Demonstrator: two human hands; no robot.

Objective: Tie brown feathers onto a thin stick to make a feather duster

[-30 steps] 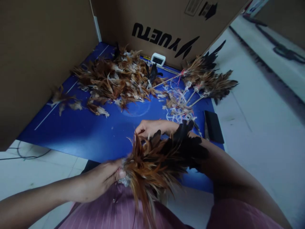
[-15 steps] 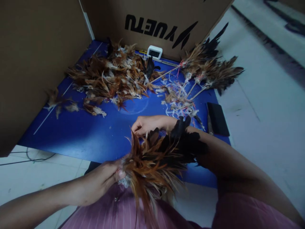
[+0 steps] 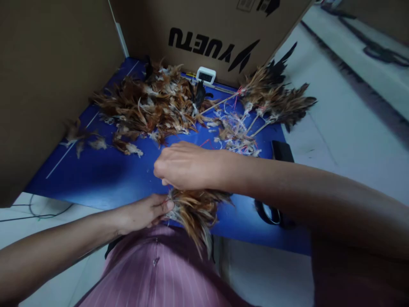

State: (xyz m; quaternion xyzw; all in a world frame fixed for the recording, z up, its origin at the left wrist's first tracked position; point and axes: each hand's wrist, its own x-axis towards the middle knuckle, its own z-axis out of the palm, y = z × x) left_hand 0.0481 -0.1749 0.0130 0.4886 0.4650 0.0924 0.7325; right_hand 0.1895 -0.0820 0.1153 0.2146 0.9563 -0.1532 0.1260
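A bundle of brown feathers (image 3: 193, 209) with a pale bound base lies low in front of me, over the table's near edge. My left hand (image 3: 156, 209) is closed around that base, its thumb on top. Just above the bundle, my right hand (image 3: 182, 165) is a fist with the back facing up, and its forearm crosses over the feathers. A thin red string (image 3: 206, 143) shows behind the right wrist, and a trace of red is visible between fist and base. My right fingertips are hidden. The bundle's dark feather tips are covered by the right forearm.
A heap of loose brown feathers (image 3: 150, 104) spreads over the blue table (image 3: 96, 170). Feather bundles on sticks (image 3: 268, 98) lie at the back right beside tangled string scraps (image 3: 238, 128). A small white digital timer (image 3: 206, 75) stands against a cardboard panel (image 3: 147, 25). A dark object (image 3: 281, 151) lies right.
My right hand has come out from behind the feathers and moved left, over the bundle. The bundle and my left hand have shifted slightly up. A red string has appeared behind the right wrist.
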